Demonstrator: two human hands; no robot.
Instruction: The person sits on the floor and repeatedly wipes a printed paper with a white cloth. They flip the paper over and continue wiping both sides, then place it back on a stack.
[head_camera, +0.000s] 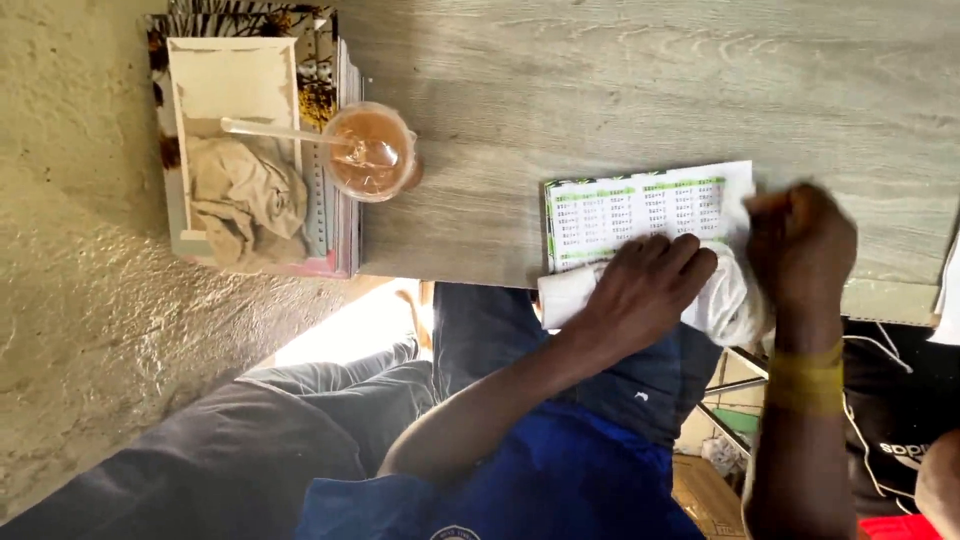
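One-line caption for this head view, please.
Left hand presses a printed sheet on a wooden table while right hand grips a white cloth.

Grey wooden table, rough concrete floor

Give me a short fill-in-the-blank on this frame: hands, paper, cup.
1. The left hand presses flat on a printed ____ with green-edged columns.
2. The right hand grips a bunched white ____ at the sheet's edge.
3. The plastic cup holds a ____ drink with a straw in it.
4. A crumpled beige rag lies on a stack of ____ beside the cup.

Missing words: sheet; cloth; brown; books
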